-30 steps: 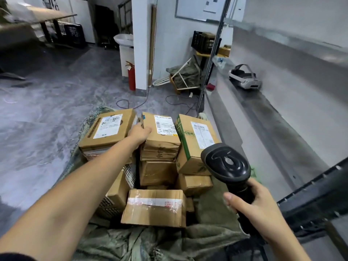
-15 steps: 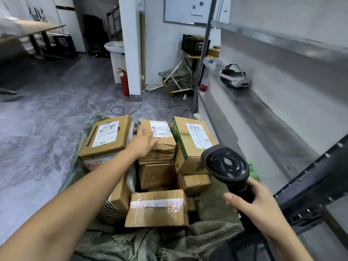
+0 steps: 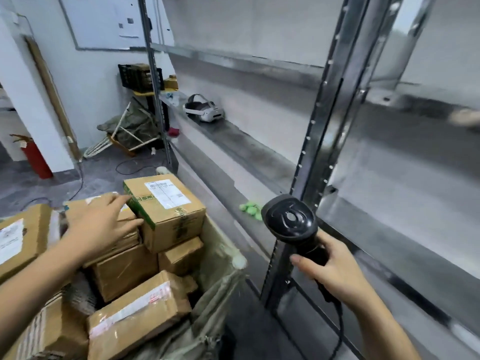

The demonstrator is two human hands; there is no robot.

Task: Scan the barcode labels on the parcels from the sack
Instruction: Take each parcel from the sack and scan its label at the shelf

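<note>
head view: open sack [image 3: 220, 258] full of cardboard parcels, beside a metal shelving rack [image 3: 324, 141]
landmark: green-printed parcel [image 3: 166, 206], top of the pile, white barcode label [image 3: 166, 193] facing up
progress: judged early; parcels all in the sack, none seen set aside, cannot tell which are scanned
left to do: aim the scanner at each label, most of the pile likely remains
left hand [image 3: 101, 224]: lies on the flat parcel [image 3: 114, 229] just left of the landmark, fingers [image 3: 122, 198] spread wide and nearly straight, tips touching the landmark's green edge, gripping nothing
right hand [image 3: 335, 274]: right of the landmark, outside the sack, fingers wrapped round the handle of the black barcode scanner [image 3: 291, 222]
scanner aim: head faces the camera, not pointed at the landmark's label
label vs fingers: label sits just past the left fingertips, uncovered, well apart from the scanner
other parcels: taped one [image 3: 140, 313] near side of the landmark; labelled one [image 3: 18, 240] far left
</note>
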